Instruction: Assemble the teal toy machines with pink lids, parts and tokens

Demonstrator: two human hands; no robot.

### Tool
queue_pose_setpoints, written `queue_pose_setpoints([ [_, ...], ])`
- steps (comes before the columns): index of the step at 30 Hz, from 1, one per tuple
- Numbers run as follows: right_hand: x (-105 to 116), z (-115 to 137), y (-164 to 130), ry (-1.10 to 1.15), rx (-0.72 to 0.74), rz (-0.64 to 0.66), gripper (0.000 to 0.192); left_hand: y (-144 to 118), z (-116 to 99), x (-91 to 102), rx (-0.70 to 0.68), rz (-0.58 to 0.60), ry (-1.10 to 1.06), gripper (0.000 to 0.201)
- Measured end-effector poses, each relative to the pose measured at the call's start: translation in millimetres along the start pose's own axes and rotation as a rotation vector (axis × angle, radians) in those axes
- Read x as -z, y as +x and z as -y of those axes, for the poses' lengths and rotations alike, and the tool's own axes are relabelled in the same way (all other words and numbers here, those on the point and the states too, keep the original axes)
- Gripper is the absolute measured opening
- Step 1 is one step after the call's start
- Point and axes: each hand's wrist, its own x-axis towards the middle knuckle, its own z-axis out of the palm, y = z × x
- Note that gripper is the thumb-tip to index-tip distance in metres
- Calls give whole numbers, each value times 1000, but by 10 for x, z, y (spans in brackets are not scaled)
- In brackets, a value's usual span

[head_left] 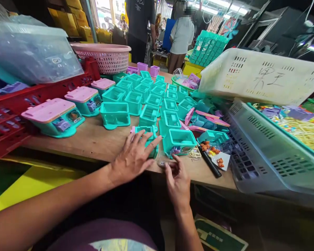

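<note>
Resting your left hand (134, 155) flat and released on the teal box (148, 139) at the bench (94, 141) front edge. Your right hand (177, 179), just right of that box, pinches a small part (162, 163) — it's nearer the next open teal box (179, 141).

Left hand (132, 157) flat on a teal housing (148, 139), right hand (176, 181) pinching a small part (161, 163).

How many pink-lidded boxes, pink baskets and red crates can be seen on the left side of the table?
Pink-lidded boxes: 3
Pink basket: 1
Red crate: 1
Total: 5
</note>
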Motion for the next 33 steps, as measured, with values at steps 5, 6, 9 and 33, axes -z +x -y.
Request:
queue_pose_setpoints([
  [5, 16, 132, 168, -458, 160, 100, 33, -165, 613, 325, -131, 124, -115, 55],
  [6, 30, 165, 173, -501, 183, 105, 32, -187, 697, 425, -114, 131, -164, 50],
  [9, 4, 231, 167, -559, 250, 113, 31, -263, 850, 630, 7, 115, -268, 42],
  [33, 42, 322, 30, -760, 415, 311, 28, -417, 787, 271, 68, -153, -183, 81],
])
